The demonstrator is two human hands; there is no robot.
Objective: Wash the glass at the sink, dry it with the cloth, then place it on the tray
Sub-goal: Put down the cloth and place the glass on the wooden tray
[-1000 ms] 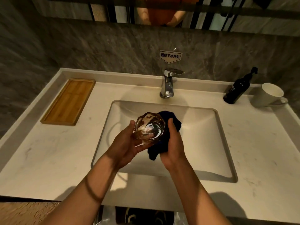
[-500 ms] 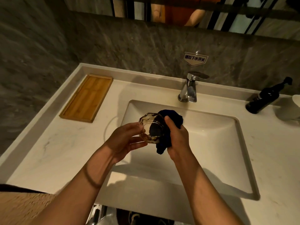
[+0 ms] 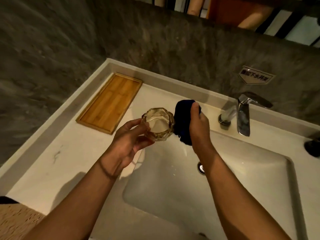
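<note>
A faceted clear glass (image 3: pixel 158 126) is held mouth-up by my left hand (image 3: pixel 128 142), fingers wrapped around its left side and base. It hangs above the counter at the sink's far left corner. Right beside it, my right hand (image 3: pixel 199 126) grips a bunched dark blue cloth (image 3: pixel 183 118), which touches or nearly touches the glass's right side. The wooden tray (image 3: pixel 110 101) lies empty on the counter, to the left and slightly beyond the glass.
The white rectangular sink (image 3: pixel 242 179) with its drain (image 3: pixel 200 168) lies below my right forearm. A chrome faucet (image 3: pixel 242 115) stands at the back right, and a dark bottle (image 3: pixel 313 148) sits at the right edge. A grey stone wall backs the counter.
Both hands have carried the glass and cloth left and away from the basin toward the tray. The cloth has come off the glass's side. The view has swung left.
</note>
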